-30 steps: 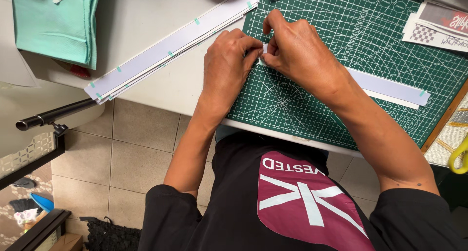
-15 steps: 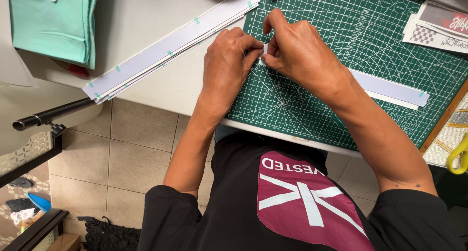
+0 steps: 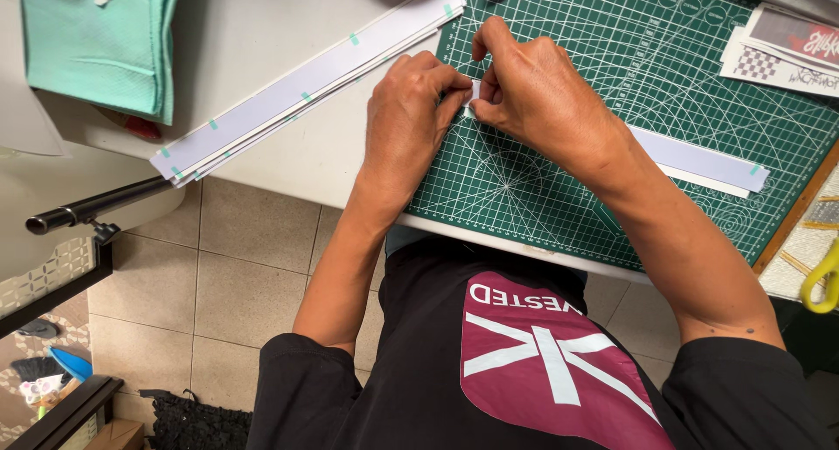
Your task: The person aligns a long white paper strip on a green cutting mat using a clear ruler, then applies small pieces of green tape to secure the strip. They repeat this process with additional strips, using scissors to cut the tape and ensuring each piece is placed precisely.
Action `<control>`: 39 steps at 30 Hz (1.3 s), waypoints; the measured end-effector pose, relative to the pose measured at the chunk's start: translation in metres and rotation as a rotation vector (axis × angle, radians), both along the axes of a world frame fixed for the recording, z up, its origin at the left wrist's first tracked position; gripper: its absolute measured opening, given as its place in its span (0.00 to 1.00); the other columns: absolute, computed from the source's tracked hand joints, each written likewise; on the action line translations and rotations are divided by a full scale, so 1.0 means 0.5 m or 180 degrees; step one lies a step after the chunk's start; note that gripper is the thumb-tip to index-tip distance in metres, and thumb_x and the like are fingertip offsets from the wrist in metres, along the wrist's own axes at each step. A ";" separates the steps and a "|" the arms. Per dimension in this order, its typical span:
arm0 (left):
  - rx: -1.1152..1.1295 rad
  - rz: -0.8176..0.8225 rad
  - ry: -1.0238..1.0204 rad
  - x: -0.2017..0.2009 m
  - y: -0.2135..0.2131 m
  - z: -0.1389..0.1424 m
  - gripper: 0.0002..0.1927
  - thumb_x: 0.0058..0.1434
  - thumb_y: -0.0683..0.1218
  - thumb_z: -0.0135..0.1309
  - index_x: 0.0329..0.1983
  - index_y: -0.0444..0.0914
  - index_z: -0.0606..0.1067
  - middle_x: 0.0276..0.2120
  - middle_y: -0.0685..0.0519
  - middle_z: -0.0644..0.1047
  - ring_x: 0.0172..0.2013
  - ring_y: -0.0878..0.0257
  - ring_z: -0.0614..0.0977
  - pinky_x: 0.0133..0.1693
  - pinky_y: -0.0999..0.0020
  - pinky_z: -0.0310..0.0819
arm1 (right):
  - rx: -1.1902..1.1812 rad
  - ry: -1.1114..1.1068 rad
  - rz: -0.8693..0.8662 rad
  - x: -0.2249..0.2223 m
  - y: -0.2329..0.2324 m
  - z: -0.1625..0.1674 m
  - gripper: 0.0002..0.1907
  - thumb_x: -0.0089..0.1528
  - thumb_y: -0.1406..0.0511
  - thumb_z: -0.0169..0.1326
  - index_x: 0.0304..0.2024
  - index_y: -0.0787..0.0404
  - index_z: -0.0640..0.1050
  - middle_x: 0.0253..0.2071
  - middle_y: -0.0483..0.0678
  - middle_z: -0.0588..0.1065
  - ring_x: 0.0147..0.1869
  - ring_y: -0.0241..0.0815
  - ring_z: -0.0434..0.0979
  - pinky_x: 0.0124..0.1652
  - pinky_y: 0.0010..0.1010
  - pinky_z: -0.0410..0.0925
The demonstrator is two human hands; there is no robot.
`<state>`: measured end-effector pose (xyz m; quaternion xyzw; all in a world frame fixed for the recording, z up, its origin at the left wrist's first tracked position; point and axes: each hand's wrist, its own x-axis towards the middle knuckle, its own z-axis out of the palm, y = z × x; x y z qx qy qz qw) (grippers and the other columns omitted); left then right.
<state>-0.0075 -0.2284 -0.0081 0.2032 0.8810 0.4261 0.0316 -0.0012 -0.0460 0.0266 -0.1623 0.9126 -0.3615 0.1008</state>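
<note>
My left hand (image 3: 411,114) and my right hand (image 3: 533,92) meet over the left part of a green cutting mat (image 3: 612,197). Both pinch the near end of a long pale paper strip (image 3: 699,160), which runs to the right under my right wrist and lies flat on the mat. The fingertips hide the strip's end, so what they do to it is unclear. A stack of similar long pale strips with small green tape tabs (image 3: 297,83) lies on the white table (image 3: 262,31), just left of my left hand.
Folded mint-green cloth (image 3: 96,39) sits at the table's far left. Printed cards (image 3: 786,48) lie at the mat's upper right. A yellow handle (image 3: 821,280) shows at the right edge. A black bar (image 3: 96,207) sticks out below the table, over a tiled floor (image 3: 236,284).
</note>
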 end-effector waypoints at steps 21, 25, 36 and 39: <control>-0.0058 -0.0029 0.0029 -0.005 -0.001 0.016 0.04 0.58 0.43 0.65 0.35 0.39 0.84 0.31 0.54 0.80 0.37 0.58 0.80 0.39 0.60 0.75 | -0.0177 0.0342 0.0147 0.031 0.038 -0.011 0.17 0.66 0.71 0.61 0.53 0.69 0.69 0.36 0.55 0.81 0.38 0.50 0.85 0.36 0.33 0.77; -0.0234 -0.0013 0.0256 0.002 -0.001 0.020 0.03 0.59 0.43 0.64 0.35 0.39 0.83 0.31 0.54 0.79 0.37 0.56 0.79 0.38 0.59 0.74 | -0.0052 0.0855 -0.0241 0.124 0.055 -0.007 0.16 0.66 0.72 0.60 0.54 0.69 0.73 0.43 0.57 0.80 0.46 0.50 0.84 0.44 0.33 0.77; -0.1137 -0.0364 0.1101 0.026 0.010 0.014 0.03 0.63 0.40 0.62 0.35 0.37 0.79 0.37 0.49 0.79 0.41 0.51 0.77 0.39 0.56 0.74 | 0.0057 0.1040 -0.0935 0.415 0.066 -0.028 0.09 0.60 0.72 0.64 0.43 0.64 0.79 0.33 0.48 0.78 0.34 0.44 0.78 0.36 0.35 0.70; -0.1298 -0.0506 0.1134 0.026 0.011 0.019 0.02 0.64 0.40 0.62 0.38 0.37 0.81 0.38 0.51 0.80 0.40 0.54 0.77 0.41 0.59 0.75 | 0.0084 0.1196 -0.1326 0.453 0.087 -0.032 0.09 0.61 0.73 0.63 0.43 0.64 0.79 0.35 0.49 0.79 0.35 0.43 0.79 0.37 0.34 0.70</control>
